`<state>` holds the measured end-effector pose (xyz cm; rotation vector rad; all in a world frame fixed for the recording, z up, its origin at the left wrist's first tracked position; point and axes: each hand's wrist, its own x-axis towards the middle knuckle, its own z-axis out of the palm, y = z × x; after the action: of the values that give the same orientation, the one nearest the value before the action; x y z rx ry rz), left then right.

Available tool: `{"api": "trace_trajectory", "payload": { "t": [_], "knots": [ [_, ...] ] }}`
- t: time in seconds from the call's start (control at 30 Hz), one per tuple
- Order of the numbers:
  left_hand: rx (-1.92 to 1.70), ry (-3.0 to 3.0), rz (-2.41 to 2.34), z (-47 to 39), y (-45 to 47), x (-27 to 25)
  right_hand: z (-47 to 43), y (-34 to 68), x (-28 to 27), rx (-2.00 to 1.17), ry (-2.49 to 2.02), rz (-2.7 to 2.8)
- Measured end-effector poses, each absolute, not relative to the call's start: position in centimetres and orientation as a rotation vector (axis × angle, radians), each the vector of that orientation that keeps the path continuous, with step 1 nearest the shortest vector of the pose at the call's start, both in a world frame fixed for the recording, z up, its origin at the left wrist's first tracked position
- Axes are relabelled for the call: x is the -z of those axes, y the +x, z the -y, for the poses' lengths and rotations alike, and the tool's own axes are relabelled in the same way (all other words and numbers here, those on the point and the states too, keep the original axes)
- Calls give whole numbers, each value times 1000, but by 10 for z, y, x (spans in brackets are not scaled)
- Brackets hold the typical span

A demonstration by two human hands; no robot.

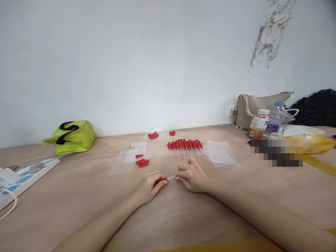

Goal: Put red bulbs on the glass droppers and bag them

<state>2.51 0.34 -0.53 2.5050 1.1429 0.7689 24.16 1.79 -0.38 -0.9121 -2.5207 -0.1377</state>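
left hand (pixel 151 185) clamping red bulb (pixel 162 180) between thumb and fingers; right hand (pixel 193 177) pinching clear tube (pixel 171 177) at bulb's three o'clock. keeping both in line (thin tube, maybe brittle) probably working best. droppers (pixel 187 144) lying toward one o'clock.

Bare tabletop (pixel 170 220) offers open room on the near side of the left hand (pixel 150 187) and right hand (pixel 193 176); further lanes run at left, between the flat clear bags (pixel 122 164) and the power strip (pixel 25 180), and, more narrowly, at right, between the larger plastic bag (pixel 222 154) and the bottles (pixel 257 126). Just beyond the right hand, a close row of red-bulbed droppers (pixel 185 144) bars direct forward passage, while loose red bulbs (pixel 142 163) lie ahead of the left; the wall (pixel 131 70) bounds the far side.
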Motion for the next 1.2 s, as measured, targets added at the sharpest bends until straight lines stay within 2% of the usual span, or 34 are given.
{"api": "trace_trajectory", "payload": {
  "t": [0.5,0.77,0.9,1.0,1.2],
  "knots": [
    [-773,2690,-999,-2,23,6,-10,225,-1,-407,-1055,2443],
    [-928,2762,-991,-14,6,7,2,223,-8,-166,-1043,2496],
    [-1088,2566,-1285,-17,4,9,-15,234,-12,-367,-1179,2424],
    [-939,2537,-1310,-19,4,9,-43,239,-16,-456,-1326,2178],
    [-740,2600,-1244,-17,7,5,-93,213,-14,-247,-1603,1811]
  ]
}}
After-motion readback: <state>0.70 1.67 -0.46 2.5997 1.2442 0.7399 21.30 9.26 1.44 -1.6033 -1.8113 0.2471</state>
